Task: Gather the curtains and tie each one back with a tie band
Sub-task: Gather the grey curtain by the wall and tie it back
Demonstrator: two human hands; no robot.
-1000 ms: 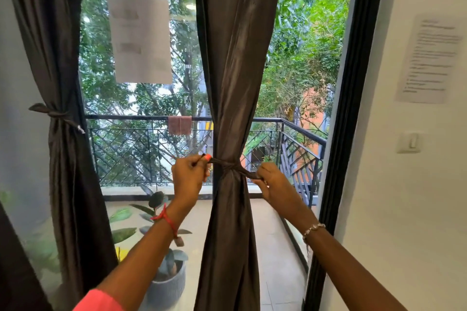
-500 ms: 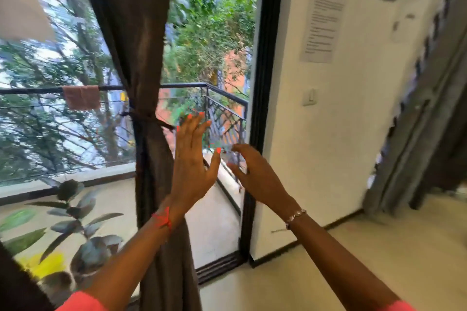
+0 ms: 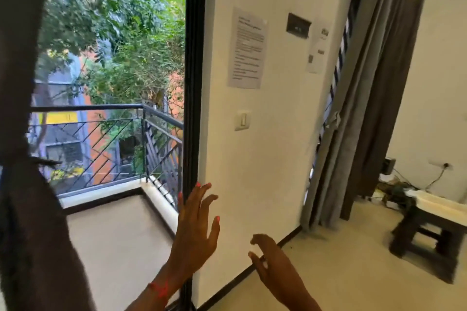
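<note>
Curtain (image 3: 30,222) now far left; wall (image 3: 252,159) central.

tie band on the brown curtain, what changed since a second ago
Both hands let go of the tie band; the left hand and right hand are now open, empty, away from it. The view swung right toward the grey curtain. The brown curtain stayed tied.

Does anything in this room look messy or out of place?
Only small things: the grey curtain on the right looks loose and untied, unlike the dark curtain at left, and cables lie tangled behind the stool.
</note>
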